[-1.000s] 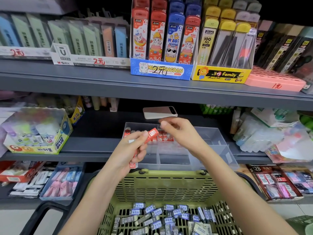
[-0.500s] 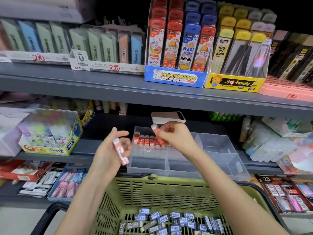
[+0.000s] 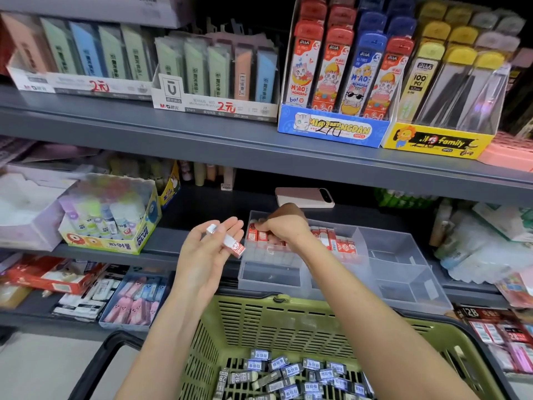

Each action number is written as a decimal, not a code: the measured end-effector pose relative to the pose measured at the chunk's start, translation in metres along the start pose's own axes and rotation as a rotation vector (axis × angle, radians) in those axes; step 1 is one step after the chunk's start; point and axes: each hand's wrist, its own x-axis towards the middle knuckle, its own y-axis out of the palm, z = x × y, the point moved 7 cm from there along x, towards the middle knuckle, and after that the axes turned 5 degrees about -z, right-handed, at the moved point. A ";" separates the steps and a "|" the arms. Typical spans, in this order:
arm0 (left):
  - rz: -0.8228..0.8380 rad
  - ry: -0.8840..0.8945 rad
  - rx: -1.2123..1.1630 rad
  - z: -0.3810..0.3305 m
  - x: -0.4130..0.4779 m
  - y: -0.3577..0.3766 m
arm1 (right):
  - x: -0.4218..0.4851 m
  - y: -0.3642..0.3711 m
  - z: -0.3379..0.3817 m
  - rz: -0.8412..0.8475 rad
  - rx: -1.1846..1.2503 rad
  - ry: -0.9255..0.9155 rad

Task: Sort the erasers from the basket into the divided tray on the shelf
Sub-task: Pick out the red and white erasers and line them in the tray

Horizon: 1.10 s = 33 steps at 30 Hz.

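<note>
red-sleeved erasers [image 3: 337, 243] are shown standing on end in one row along the rear-left compartment of the divided tray [image 3: 403, 284], which is set on the shelf [image 3: 202, 209]. the right hand [image 3: 284, 223] is reached over the tray's front compartments, wrist raised and knuckles uppermost, with the fingers curled down onto the left end of that row. the fingertips are hidden among the sleeves, so it cannot be told whether the grip is pinching an eraser or merely pressing one home. the left hand [image 3: 207, 249] is held just left of the tray, outside its wall, fingers nearly straight and pointed toward the tray. its grip is a light pinch of thumb and fingers on a spare eraser [image 3: 230, 242], which lies slantwise with its red label nearest the tray. the basket [image 3: 288, 316] is seen in front of and below the tray, with dark-sleeved erasers [image 3: 288, 370] heaped on its floor.

step in hand, as judged: one eraser is being seated in the row. this is best done by lowering the piece upright, label faced as its neighbours are, and closing it against the row so that no gap is left and no neighbour is tipped. the spare eraser should be passed across only once the right fingers are clear.
</note>
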 end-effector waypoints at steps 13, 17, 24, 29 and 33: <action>0.000 0.077 0.121 -0.006 -0.008 0.010 | -0.038 -0.031 0.014 -0.233 0.072 -0.253; 0.040 0.097 0.089 -0.005 -0.017 0.024 | -0.084 -0.030 0.016 -0.104 0.323 -0.372; 0.148 0.188 0.272 0.010 -0.039 0.077 | -0.116 -0.057 -0.020 -0.156 0.468 -0.345; 0.327 0.275 0.722 0.030 -0.042 0.112 | -0.109 -0.098 -0.062 -0.233 0.507 -0.264; 0.355 0.710 1.477 0.026 -0.043 0.099 | -0.078 -0.142 -0.108 -0.421 0.234 -0.029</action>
